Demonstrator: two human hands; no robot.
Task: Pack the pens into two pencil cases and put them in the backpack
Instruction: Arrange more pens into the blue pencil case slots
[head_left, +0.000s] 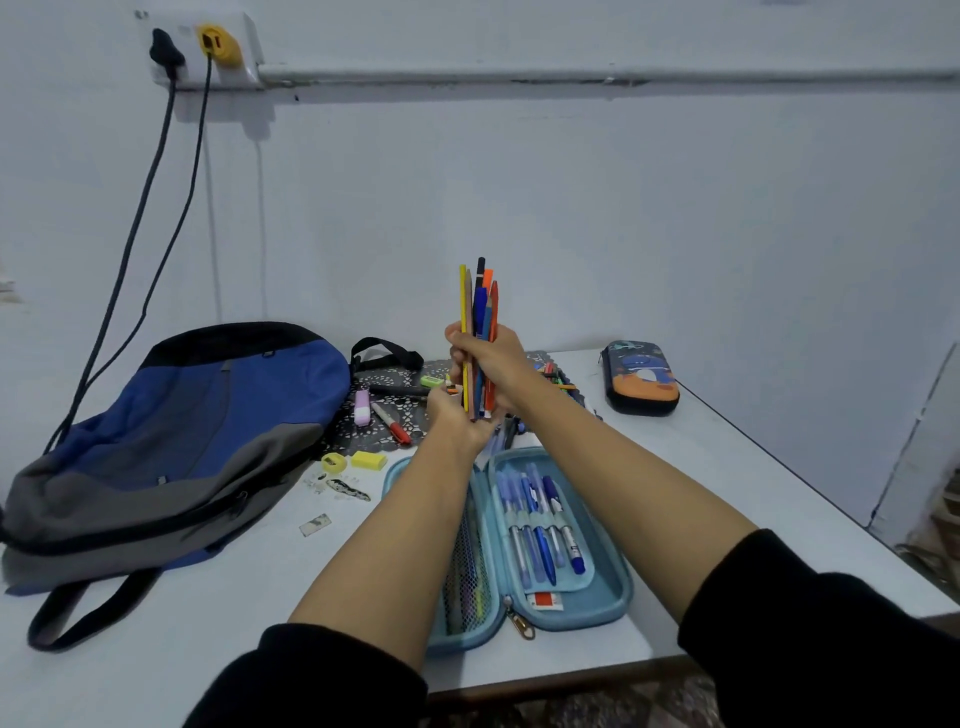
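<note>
White table (260, 571) under backpack (182, 415), open case (605, 587), shut case (641, 379), mat (343, 436).

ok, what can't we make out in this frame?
Head view only:
- Left hand fingers: behind the right hand and pencil bundle.
- Mesh pocket contents: left forearm and netting cover them.
- Dark pencil case: closed, inside hidden.
- Labels on the pens: too small.

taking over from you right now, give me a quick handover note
Right hand grips a bundle of pencils upright; left hand is under its lower ends, grip unclear. Blue pencil case lies open with pens in its loops. Second case is shut, far right. Backpack lies left. To do: bundle, loose markers, close cases, pack both.
</note>
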